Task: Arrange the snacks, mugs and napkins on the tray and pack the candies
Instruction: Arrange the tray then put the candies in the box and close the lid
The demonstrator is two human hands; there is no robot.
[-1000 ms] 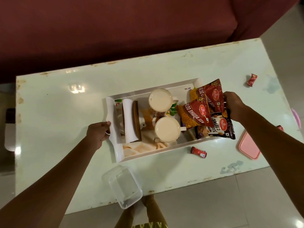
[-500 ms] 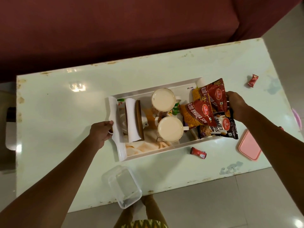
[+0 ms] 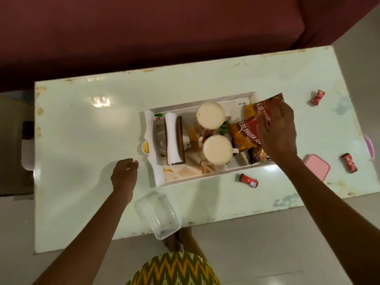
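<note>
A white tray (image 3: 152, 138) stands mid-table. It holds two full mugs (image 3: 210, 115) (image 3: 217, 149), a white napkin roll (image 3: 171, 138) in a wooden holder, and red and yellow snack packets (image 3: 244, 136) at its right end. My right hand (image 3: 277, 132) lies palm down on the packets with fingers spread. My left hand (image 3: 124, 173) rests on the table just left of the tray, loosely curled and holding nothing. Three red candies (image 3: 318, 97) (image 3: 248, 180) (image 3: 349, 162) lie loose on the table. A clear box (image 3: 157, 214) sits at the near edge, its pink lid (image 3: 316, 168) to the right.
The pale green table (image 3: 82, 140) has a maroon sofa (image 3: 144, 38) behind it and tiled floor around it. The clear box overhangs the near table edge. My feet and patterned clothing (image 3: 174, 268) show below.
My left hand let go of the tray's left handle and dropped back onto the table. My right hand left the tray's right end and now lies over the snack packets.
</note>
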